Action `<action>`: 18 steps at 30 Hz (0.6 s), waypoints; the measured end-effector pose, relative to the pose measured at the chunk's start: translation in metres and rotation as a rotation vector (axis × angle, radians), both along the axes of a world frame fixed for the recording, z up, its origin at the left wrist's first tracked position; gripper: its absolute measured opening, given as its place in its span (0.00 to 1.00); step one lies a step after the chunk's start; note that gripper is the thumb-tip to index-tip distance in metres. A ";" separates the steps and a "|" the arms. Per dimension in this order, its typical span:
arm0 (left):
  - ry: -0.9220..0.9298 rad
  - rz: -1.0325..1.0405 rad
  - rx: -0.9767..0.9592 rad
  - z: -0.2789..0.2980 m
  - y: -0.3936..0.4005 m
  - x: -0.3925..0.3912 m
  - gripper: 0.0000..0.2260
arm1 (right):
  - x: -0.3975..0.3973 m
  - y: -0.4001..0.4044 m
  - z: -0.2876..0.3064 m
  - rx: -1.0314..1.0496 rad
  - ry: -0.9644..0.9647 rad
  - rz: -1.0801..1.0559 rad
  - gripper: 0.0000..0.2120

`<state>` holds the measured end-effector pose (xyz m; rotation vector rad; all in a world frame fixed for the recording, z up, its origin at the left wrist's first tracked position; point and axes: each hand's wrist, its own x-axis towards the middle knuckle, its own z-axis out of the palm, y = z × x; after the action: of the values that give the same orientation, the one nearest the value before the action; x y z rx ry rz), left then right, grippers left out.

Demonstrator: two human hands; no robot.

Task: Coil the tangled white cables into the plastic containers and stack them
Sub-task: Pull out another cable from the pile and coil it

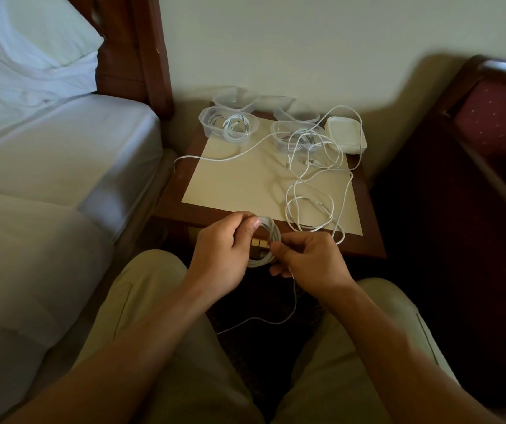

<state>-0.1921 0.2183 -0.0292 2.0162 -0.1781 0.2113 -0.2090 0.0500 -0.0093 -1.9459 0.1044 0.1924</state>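
My left hand grips a coil of white cable in front of the nightstand's near edge, thumb pressed on its top. My right hand pinches the same coil on its right side, and a loose tail hangs from it between my knees. Tangled white cables lie loose on the nightstand's right half. A clear plastic container at the back left holds a coiled cable. Another clear container to its right holds cable with strands spilling out. Empty clear containers stand behind them.
The wooden nightstand has a cream top and stands against the wall. A white lidded box sits at its back right. A bed with white sheets is on the left, a dark wooden chair on the right.
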 end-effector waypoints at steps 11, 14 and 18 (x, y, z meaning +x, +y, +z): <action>0.387 -0.093 -0.307 0.002 0.001 0.040 0.08 | 0.030 -0.005 0.001 0.140 -0.033 -0.153 0.07; 0.446 -0.097 -0.310 0.011 -0.002 0.067 0.10 | 0.055 -0.009 0.006 0.118 -0.022 -0.169 0.03; 0.424 -0.096 -0.248 0.027 -0.006 0.113 0.11 | 0.102 -0.015 0.017 0.059 -0.073 -0.235 0.03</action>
<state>-0.0788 0.2118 -0.0024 1.7549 0.0199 -0.2450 -0.1068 0.0347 0.0076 -1.8627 0.2744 -0.0300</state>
